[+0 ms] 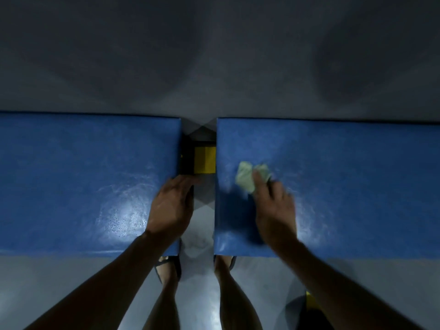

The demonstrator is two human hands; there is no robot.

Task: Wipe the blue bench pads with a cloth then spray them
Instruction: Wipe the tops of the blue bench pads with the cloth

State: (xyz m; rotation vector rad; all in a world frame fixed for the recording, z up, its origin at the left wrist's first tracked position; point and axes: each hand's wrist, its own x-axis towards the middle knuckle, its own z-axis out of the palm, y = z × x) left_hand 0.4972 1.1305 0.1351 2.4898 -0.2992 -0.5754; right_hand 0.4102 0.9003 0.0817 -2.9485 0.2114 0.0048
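Note:
Two blue bench pads lie side by side with a narrow gap between them. The left pad (78,177) shines with small droplets near its front. On the right pad (345,177), my right hand (273,206) presses a crumpled pale green cloth (247,177) against the surface, near the pad's left side; the hand is blurred. My left hand (171,208) rests flat on the right edge of the left pad, fingers reaching over the gap, holding nothing. No spray bottle is in view.
A yellow and black frame part (204,160) shows in the gap between the pads. My legs and sandalled feet (167,267) stand on the grey floor (214,55) just in front of the bench. Another yellow piece (309,300) sits at the lower right.

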